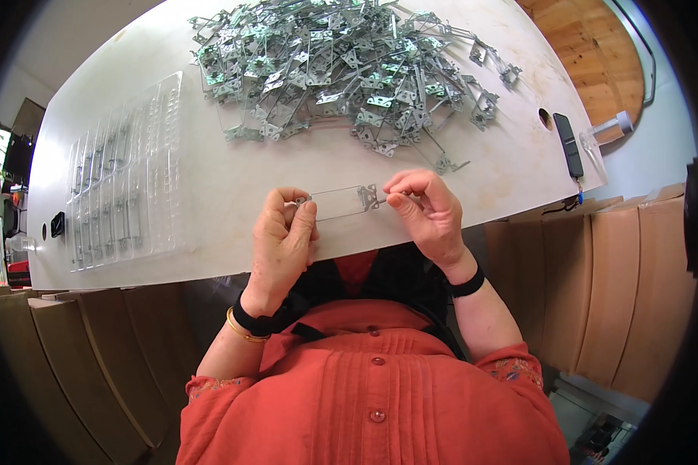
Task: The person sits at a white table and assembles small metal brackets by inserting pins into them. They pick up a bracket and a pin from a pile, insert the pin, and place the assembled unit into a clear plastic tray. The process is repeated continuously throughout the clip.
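Observation:
Between my hands, above the near edge of the white table, is a metal wire bracket (368, 198) with two long thin wires and a stamped plate at its right end. My left hand (285, 236) is closed, pinching the bracket's left end between thumb and fingers. My right hand (430, 213) pinches a short piece sticking out at the right end, thumb against forefinger. The fingers partly hide both gripped ends. Beyond my hands lies a big heap of similar metal brackets (318, 70), tangled together.
On the left of the table (209, 186) lies a clear plastic tray (163, 163) with several metal parts in its slots. A dark oblong device (568, 146) and a clear tube (609, 130) lie at the right edge. Cardboard boxes (609, 287) stand on both sides below.

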A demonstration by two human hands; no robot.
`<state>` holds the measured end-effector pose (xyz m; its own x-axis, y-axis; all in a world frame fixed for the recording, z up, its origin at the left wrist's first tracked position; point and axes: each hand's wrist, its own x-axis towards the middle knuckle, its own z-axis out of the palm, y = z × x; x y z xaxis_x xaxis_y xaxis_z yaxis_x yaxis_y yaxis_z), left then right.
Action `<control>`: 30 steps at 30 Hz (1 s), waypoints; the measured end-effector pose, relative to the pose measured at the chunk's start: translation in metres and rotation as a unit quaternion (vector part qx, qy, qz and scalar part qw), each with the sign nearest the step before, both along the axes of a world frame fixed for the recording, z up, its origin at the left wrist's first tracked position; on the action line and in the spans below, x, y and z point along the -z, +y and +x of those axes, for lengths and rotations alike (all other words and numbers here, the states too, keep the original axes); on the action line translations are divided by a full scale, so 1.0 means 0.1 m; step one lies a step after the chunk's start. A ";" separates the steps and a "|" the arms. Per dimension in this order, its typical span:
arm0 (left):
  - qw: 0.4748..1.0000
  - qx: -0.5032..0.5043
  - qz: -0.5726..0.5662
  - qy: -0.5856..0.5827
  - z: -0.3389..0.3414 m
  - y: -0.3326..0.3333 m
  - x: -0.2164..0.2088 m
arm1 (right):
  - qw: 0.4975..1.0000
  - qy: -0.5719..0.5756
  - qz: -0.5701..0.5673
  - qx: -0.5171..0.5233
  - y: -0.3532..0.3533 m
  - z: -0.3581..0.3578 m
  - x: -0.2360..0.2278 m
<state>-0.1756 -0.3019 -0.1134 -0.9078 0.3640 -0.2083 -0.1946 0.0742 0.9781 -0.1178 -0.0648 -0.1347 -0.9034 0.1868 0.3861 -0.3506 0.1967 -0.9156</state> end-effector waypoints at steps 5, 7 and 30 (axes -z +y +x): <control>0.992 0.042 -0.075 0.093 -0.10 -0.03 0.09 | 0.996 -0.049 -0.055 -0.050 -0.02 -0.04 -0.01; 0.992 0.030 -0.089 0.082 -0.11 0.00 0.00 | 0.993 -0.083 -0.039 -0.079 0.01 -0.02 -0.04; 0.907 0.015 -0.279 0.316 0.15 0.43 -0.15 | 0.986 -0.112 -0.045 -0.117 0.08 0.01 -0.08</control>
<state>-0.1605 -0.2588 -0.0988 -0.9018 0.3879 0.1904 0.4012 0.5882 0.7022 -0.1171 -0.0566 -0.1270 -0.9864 -0.0121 0.1638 -0.1642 0.0484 -0.9852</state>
